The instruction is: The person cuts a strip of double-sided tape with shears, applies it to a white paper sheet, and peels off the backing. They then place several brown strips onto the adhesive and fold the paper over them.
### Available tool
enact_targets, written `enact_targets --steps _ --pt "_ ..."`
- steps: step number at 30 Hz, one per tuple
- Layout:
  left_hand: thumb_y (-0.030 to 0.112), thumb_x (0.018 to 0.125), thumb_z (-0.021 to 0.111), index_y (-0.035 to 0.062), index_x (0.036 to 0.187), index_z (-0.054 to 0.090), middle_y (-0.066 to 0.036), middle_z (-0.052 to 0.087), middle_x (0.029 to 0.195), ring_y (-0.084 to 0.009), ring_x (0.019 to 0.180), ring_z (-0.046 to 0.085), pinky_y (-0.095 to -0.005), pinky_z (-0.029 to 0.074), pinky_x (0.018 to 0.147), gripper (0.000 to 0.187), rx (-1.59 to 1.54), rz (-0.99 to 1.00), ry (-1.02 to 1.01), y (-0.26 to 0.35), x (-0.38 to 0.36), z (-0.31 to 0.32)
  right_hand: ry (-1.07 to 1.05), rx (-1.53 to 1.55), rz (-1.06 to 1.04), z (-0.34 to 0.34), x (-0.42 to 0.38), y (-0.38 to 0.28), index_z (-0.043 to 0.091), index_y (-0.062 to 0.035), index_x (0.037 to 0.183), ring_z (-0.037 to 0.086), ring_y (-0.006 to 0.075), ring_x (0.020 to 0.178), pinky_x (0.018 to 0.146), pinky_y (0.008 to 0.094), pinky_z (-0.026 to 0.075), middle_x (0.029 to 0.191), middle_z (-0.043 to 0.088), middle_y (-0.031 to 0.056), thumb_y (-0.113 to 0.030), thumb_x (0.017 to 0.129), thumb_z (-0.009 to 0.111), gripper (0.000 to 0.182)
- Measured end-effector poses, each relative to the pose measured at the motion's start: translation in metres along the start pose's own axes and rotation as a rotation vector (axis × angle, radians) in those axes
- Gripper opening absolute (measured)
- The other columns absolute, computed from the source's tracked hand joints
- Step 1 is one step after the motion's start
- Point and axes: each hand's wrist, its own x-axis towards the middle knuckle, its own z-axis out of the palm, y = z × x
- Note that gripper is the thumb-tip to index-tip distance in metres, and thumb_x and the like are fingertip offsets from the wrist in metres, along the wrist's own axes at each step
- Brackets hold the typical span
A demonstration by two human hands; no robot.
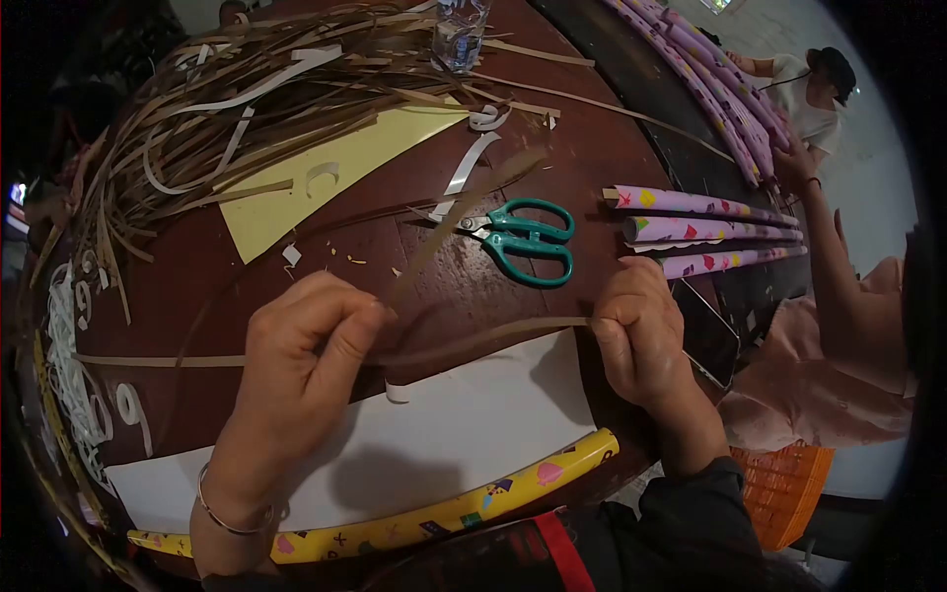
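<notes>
My left hand (311,345) is closed in a pinch on a thin brown strip, part of it rising blurred from the fingertips. My right hand (643,335) is closed on a brown strip (493,337) too, which spans the gap between both hands in a shallow sag. Below them lies a white sheet (473,414) with its near edge rolled into a yellow patterned tube (473,506). Just beyond the hands rest green-handled scissors (528,242), blades pointing left. A white curled strip (397,393) sits at the sheet's far edge.
A heap of brown strips (326,84) covers the far left, partly over a yellow sheet (296,197). White scraps (74,365) pile up at the left edge. Pink patterned rolls (710,232) and a dark phone (705,331) lie right. A clear cup (459,39) stands behind. Other people sit at right.
</notes>
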Motion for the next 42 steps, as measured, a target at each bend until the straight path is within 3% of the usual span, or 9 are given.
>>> enact_targets --steps 6,9,10,14,17,20,26,33,42 --pt "0.013 0.098 0.063 -0.0007 0.125 0.065 -0.016 0.064 0.122 -0.0231 0.111 0.062 -0.0296 0.048 0.093 0.03 0.222 0.05 0.704 -0.037 0.018 -0.069 -0.045 -0.058 0.001 0.005 -0.003 0.003 0.057 -0.0052 0.084 0.056 0.0281 0.068 0.081 0.0454 0.045 0.076 0.057 0.0091 -0.002 0.08 0.071 0.015" --pt "0.013 0.099 0.06 0.0024 0.146 0.047 -0.019 0.049 0.146 -0.0292 0.132 0.051 -0.034 0.041 0.107 0.05 0.436 0.045 0.769 -0.08 0.021 -0.121 -0.041 -0.061 -0.002 0.007 -0.001 -0.001 0.057 -0.0051 0.084 0.056 0.0281 0.068 0.08 0.0453 0.045 0.076 0.057 0.0092 0.0 0.078 0.071 0.017" --pt "0.01 0.098 0.059 0.0079 0.153 0.037 -0.02 0.045 0.148 -0.0323 0.137 0.045 -0.0392 0.037 0.111 0.059 1.021 0.118 0.753 -0.083 0.019 -0.127 -0.041 -0.059 -0.003 0.007 -0.001 -0.002 0.057 -0.0051 0.084 0.056 0.0281 0.068 0.08 0.0453 0.045 0.076 0.057 0.0092 0.0 0.078 0.071 0.017" --pt "0.003 0.094 0.06 0.0092 0.143 0.052 -0.018 0.049 0.144 -0.0341 0.136 0.044 -0.0422 0.037 0.111 0.05 1.258 0.375 0.773 -0.036 0.021 -0.082 -0.081 -0.064 0.009 0.005 -0.001 -0.004 0.057 -0.0052 0.084 0.056 0.0279 0.068 0.082 0.0462 0.046 0.075 0.057 0.0089 0.0 0.077 0.071 0.017" --pt "-0.012 0.079 0.057 0.0044 0.108 0.072 -0.017 0.053 0.138 -0.033 0.128 0.049 -0.0407 0.043 0.103 0.036 0.983 0.482 0.53 0.003 0.014 -0.042 -0.087 -0.058 -0.004 0.003 -0.001 -0.004 0.057 -0.0053 0.085 0.057 0.0276 0.068 0.084 0.0471 0.046 0.076 0.058 0.0082 0.0 0.078 0.071 0.017" --pt "-0.013 0.074 0.056 0.0033 0.103 0.071 -0.019 0.056 0.132 -0.034 0.124 0.052 -0.041 0.047 0.096 0.036 0.854 0.319 0.347 0.002 0.01 -0.038 -0.087 -0.055 -0.002 0.002 -0.002 -0.006 0.056 -0.0057 0.086 0.057 0.0269 0.069 0.085 0.0475 0.046 0.077 0.058 0.0072 -0.001 0.078 0.072 0.018" --pt "-0.004 0.076 0.065 0.0034 0.107 0.07 -0.017 0.063 0.12 -0.0354 0.106 0.064 -0.0446 0.052 0.092 0.032 0.331 0.488 -0.007 0.004 0.001 0.017 -0.114 -0.004 -0.028 0.002 -0.003 -0.011 0.058 -0.0068 0.087 0.059 0.0251 0.071 0.087 0.048 0.046 0.078 0.06 0.0058 -0.004 0.079 0.073 0.017" --pt "0.012 0.079 0.077 0.0089 0.118 0.067 -0.01 0.066 0.119 -0.0298 0.113 0.062 -0.0568 0.041 0.104 0.04 0.468 0.387 -0.189 0.009 -0.005 0.038 -0.171 0.203 -0.058 -0.002 -0.001 -0.027 0.054 -0.0085 0.089 0.062 0.0249 0.078 0.097 0.0533 0.044 0.084 0.061 0.0057 -0.003 0.081 0.068 0.017" --pt "0.011 0.082 0.074 0.0104 0.085 0.07 -0.003 0.064 0.075 -0.0209 0.068 0.062 -0.0375 0.042 0.072 0.006 0.295 0.223 -0.308 0.02 -0.006 0.021 -0.092 0.104 0.001 -0.002 -0.003 -0.018 0.063 -0.0042 0.105 0.061 0.0278 0.088 0.096 0.0526 0.041 0.09 0.063 0.0083 -0.032 0.077 0.081 0.043"
